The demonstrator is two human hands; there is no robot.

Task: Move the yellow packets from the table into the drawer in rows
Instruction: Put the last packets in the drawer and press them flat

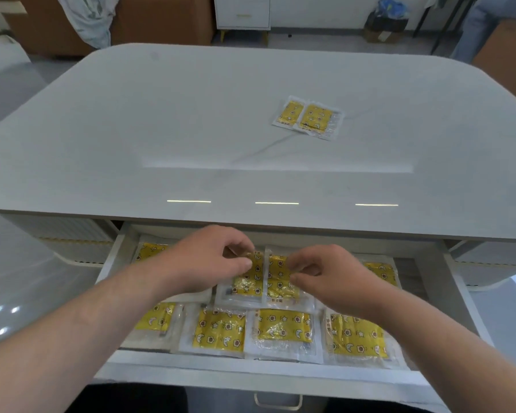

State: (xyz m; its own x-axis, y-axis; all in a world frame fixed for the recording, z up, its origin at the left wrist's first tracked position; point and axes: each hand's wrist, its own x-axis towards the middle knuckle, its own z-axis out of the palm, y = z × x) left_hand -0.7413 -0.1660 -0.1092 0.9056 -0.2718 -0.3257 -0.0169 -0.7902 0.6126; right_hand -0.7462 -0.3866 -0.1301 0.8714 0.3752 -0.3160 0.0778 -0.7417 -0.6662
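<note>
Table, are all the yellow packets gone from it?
No, two yellow packets lie side by side on the table, beyond the open drawer.

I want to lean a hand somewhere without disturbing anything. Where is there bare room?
The tabletop is bare left of and nearer than the two loose packets. The drawer is crowded: rows of packets cover it, and the left hand and right hand pinch the middle packets.

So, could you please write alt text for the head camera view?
The left hand and right hand pinch two yellow packets in an open drawer holding rows of packets. Two more packets lie on the grey table.
</note>
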